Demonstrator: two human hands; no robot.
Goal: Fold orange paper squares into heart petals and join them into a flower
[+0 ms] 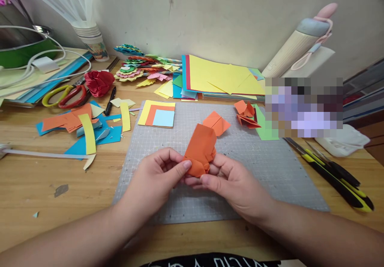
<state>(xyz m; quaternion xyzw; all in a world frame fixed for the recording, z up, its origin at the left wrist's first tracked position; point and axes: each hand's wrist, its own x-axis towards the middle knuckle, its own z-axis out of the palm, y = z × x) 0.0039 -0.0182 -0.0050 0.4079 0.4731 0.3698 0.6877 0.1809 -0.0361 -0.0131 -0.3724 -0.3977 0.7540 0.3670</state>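
Observation:
A folded piece of orange paper (pixel 199 143) is held up between both hands, above the grey cutting mat (pixel 168 203). My left hand (pixel 163 171) pinches its lower left corner, thumb on the front. At the lower right edge, my right hand (pixel 231 179) grips the same paper with thumb and fingers. Just behind it lies a folded orange paper piece (pixel 218 124) on the mat. Farther right sits another orange folded piece (pixel 246 115), partly standing up. Yellow, orange and blue square sheets (pixel 163 118) overlap at the mat's upper left.
Paper scraps (pixel 87 129), scissors (pixel 70 95), a black pen (pixel 110 101) and a red crumpled paper ball (pixel 99 84) lie to the left. Coloured sheets (pixel 219 73) are stacked by the wall. A yellow-black cutter (pixel 333 179) rests at the right; a blurred patch hides things behind it.

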